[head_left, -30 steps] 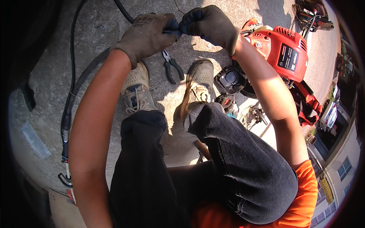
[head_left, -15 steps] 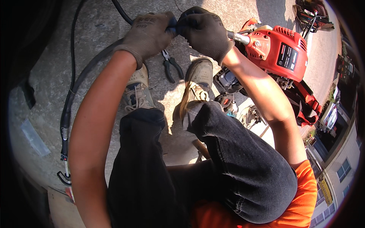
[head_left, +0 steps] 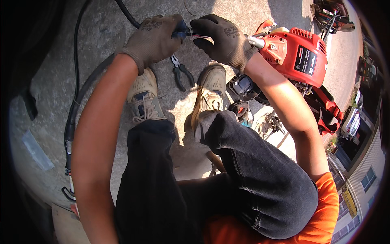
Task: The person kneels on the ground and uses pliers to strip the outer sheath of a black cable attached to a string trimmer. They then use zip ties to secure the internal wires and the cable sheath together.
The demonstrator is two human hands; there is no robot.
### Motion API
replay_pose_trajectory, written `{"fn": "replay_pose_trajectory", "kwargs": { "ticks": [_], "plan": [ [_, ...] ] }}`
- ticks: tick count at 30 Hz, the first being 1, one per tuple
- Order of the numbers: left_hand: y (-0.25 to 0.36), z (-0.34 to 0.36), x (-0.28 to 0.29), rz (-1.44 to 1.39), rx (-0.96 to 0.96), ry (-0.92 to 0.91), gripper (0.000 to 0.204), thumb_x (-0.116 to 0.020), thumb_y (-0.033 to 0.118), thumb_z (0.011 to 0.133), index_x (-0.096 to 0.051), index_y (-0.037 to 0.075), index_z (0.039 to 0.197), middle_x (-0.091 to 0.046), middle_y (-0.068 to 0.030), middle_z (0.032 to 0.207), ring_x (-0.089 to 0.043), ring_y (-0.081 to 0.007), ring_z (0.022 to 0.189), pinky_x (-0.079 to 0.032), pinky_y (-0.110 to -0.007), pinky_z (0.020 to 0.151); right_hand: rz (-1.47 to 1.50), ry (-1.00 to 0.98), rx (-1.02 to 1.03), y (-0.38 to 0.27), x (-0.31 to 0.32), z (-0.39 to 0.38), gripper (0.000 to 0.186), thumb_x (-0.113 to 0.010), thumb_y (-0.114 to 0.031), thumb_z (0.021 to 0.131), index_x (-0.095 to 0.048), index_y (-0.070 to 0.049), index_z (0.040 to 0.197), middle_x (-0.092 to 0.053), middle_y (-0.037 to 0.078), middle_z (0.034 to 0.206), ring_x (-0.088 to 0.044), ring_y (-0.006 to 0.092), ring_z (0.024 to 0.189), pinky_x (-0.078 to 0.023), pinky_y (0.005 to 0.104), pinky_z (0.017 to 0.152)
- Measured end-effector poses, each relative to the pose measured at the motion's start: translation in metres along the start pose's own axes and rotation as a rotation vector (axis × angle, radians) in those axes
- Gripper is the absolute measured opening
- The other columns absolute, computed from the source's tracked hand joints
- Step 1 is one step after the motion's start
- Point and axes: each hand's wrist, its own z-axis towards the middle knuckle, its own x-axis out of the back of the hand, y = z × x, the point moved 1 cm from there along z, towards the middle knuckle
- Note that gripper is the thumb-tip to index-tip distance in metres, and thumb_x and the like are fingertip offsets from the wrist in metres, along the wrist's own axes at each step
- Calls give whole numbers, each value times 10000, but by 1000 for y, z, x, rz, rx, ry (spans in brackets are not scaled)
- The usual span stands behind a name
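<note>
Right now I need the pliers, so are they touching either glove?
Apart. The head view shows the pliers lying on the concrete below the left hand and right hand, bare ground between.

Seen from above, a seated person in dark trousers and tan shoes works over concrete. At twelve o'clock, the gloved left hand (head_left: pixel 152 40) grips a black hose (head_left: pixel 126 12). Just beside it, the gloved right hand (head_left: pixel 225 40) pinches the hose's end, near a metal shaft (head_left: pixel 256 41) on a red engine (head_left: pixel 298 57) at two o'clock. Pliers (head_left: pixel 180 73) lie between the shoes.
</note>
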Motion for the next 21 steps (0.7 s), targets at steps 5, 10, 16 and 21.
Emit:
{"fn": "replay_pose_trajectory", "kwargs": {
  "ticks": [5,10,16,21],
  "plan": [
    [-3,-4,-9,-1,-94,141,380,-658,306,916,-586,96,1223,-695,-199,1091,-687,-384,1056,-558,-492,919,-78,61,112,-3,-1,6,425,-776,-124,834,-673,-61,1242,-708,156,1125,-717,342,969,-594,408,834],
    [-5,-2,-5,-62,-106,68,384,-690,340,917,-605,81,1187,-683,-177,1080,-647,-374,1075,-526,-491,923,-26,40,111,-2,0,7,356,-775,-146,845,-708,-61,1185,-715,145,1113,-723,336,956,-598,405,833],
    [3,-2,-3,-73,-72,131,431,-705,371,882,-621,62,1171,-693,-186,1069,-659,-376,1038,-530,-488,893,10,34,62,-4,4,9,352,-771,-146,842,-710,-55,1177,-717,142,1105,-723,335,958,-598,405,830],
    [8,5,-3,-158,0,94,383,-690,364,871,-668,38,1070,-720,-184,957,-682,-385,950,-528,-491,857,-63,130,62,-8,3,4,402,-782,-134,801,-699,-64,1189,-714,139,1109,-700,329,1017,-571,433,881]
  ]
}}
